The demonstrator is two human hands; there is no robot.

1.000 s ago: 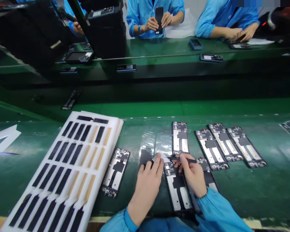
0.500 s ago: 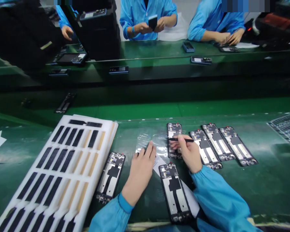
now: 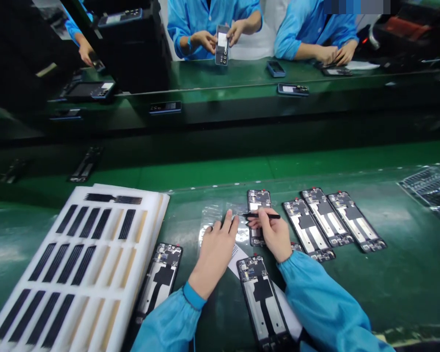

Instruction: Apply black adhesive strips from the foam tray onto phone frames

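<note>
Many slim black strips [image 3: 100, 224] lie in the slots of a white foam tray [image 3: 84, 240] at far left, where some slots hold none. Just beside the tray, on the green surface [image 3: 388, 283], rests a black-edged phone frame with a silver inner plate [image 3: 161, 278], partly behind a blue sleeve.

The left hand [image 3: 216, 254] is spread, its fingers on a clear, glossy plastic sheet [image 3: 210, 215]. If those fingers let up, the light sheet could slide or curl. A white paper sheet [image 3: 289, 313] runs beneath a second phone frame [image 3: 264, 303]; a tug on the paper could drag that frame askew.

The right hand [image 3: 276, 239], apart from the left, pinches a thin black pointed tool [image 3: 273, 216], its tip over the plastic near the left fingertips. A slip could prick a finger or scratch the exposed parts of the frame behind the hand [image 3: 254, 198]. Further right, three similar frames [image 3: 326, 215] lie close together, so a swinging sleeve could knock them. At far right is a dark-patterned clear sheet [image 3: 430, 190].
</note>
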